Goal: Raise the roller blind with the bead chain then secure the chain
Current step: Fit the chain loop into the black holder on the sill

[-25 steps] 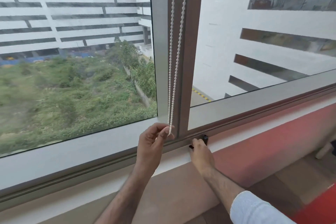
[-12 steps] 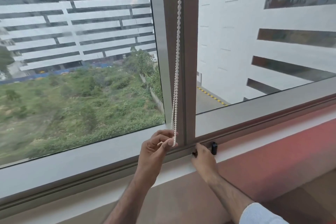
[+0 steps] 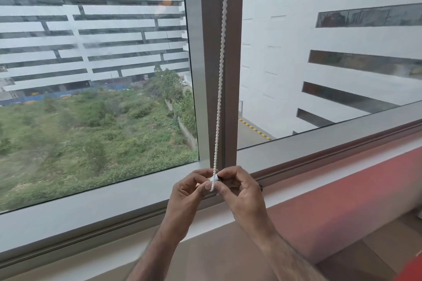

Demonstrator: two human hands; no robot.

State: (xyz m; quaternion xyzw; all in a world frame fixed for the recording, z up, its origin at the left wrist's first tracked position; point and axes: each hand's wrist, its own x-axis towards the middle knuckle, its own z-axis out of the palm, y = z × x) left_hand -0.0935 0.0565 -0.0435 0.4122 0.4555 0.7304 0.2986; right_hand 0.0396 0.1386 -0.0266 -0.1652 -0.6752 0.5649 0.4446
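Window: two large glass panes, the left pane (image 3: 91, 75) and the right pane (image 3: 319, 52), fill most of the view, with pale multi-storey buildings behind both.
Ground outside: a rough green plot (image 3: 80, 139) shows through the lower half of the left pane, with a few trees at its far edge.
Post (image 3: 206, 75): a grey and brown upright that divides the two panes and runs from the top edge of the view down to the bottom rail.
Bottom rail (image 3: 102, 207): a grey bar along the foot of both panes, rising toward the right edge of the view.
Red band (image 3: 356, 180): a strip of red wall just under the rail on the right side, with a white ledge (image 3: 296, 190) between it and the rail.
Floor (image 3: 376, 246): brown boards in the lower right corner.
Bead chain (image 3: 220, 75): white, hangs straight down the front of the post from the top edge. Its two strands lie so close that they read as one line. Its lower end sits at the foot of the post, just over the bottom rail, between the two hands.
Right hand (image 3: 244, 196): fingers curled, thumb and forefinger pinching the chain's lower end from the right.
Left hand (image 3: 187, 196): fingers curled, thumb and forefinger pinching the same lower end from the left, touching the right hand's fingertips.
Dark piece (image 3: 219, 175): a tiny black part at the pinch point, against the chain; too small to tell what it is.
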